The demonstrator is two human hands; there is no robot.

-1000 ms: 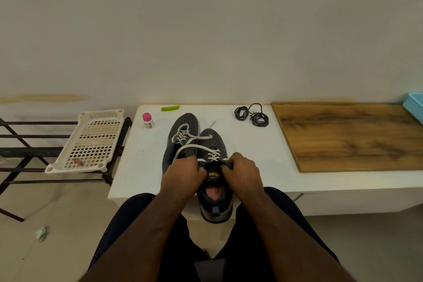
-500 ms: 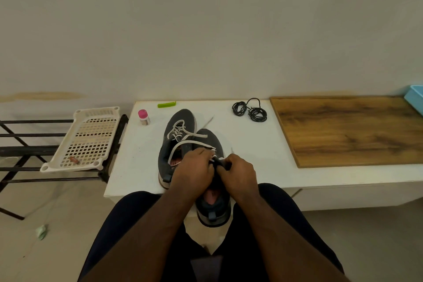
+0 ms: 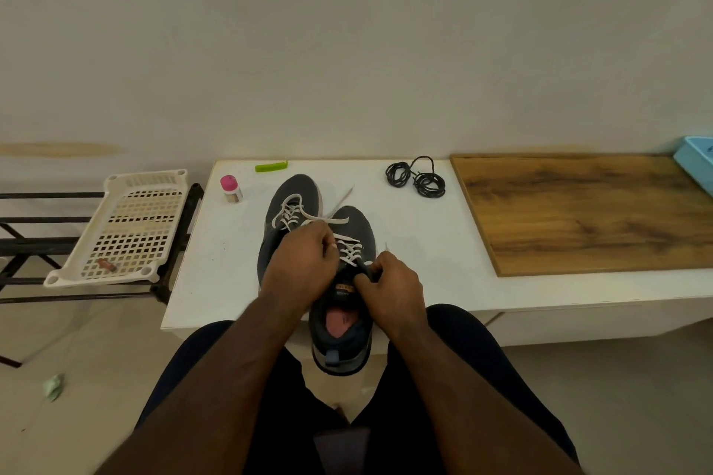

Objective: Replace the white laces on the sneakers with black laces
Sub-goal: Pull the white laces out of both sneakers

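Two dark grey sneakers with white laces lie on the white table point(image 3: 424, 243). The near sneaker point(image 3: 341, 328) hangs with its heel over the front edge, between my knees. The far sneaker point(image 3: 295, 197) lies behind it to the left. My left hand point(image 3: 301, 266) pinches the near sneaker's white lace point(image 3: 349, 253) at the eyelets. My right hand point(image 3: 389, 289) grips the tongue and collar of that sneaker. Coiled black laces point(image 3: 416, 177) lie at the back of the table, apart from both hands.
A wooden board point(image 3: 578, 208) covers the table's right part, with a light blue box point(image 3: 696, 162) at its far right. A pink-capped bottle point(image 3: 230, 189) and a green clip point(image 3: 271, 167) stand near the back left. A white perforated tray point(image 3: 127, 227) sits on a black rack to the left.
My left hand has moved up from the collar to the lace at the eyelets. The right hand has shifted slightly right on the tongue. The view has tilted a little.
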